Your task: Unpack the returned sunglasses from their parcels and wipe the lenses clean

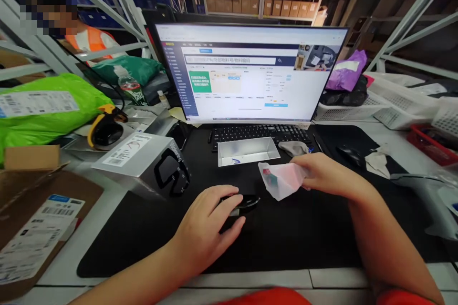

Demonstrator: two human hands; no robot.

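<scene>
My left hand [205, 221] rests over a black computer mouse [248, 201] on a black desk mat [286, 243], and its fingers cover the mouse's near part. My right hand [327, 175] grips a translucent plastic bag [281, 181] by one end, above the mat. Something pink and red shows faintly through the bag, but its contents are hard to make out. A shallow metal tray [248, 151] sits just beyond the bag, in front of a black keyboard [261, 134].
A monitor [250, 71] shows a web form behind the keyboard. To the left lie a white box [132, 157], black goggles [171, 171], a yellow-and-black scanner [107, 128], a green parcel [46, 109] and a cardboard box [39, 209]. A co-worker in an orange vest [89, 40] stands back left, near shelving.
</scene>
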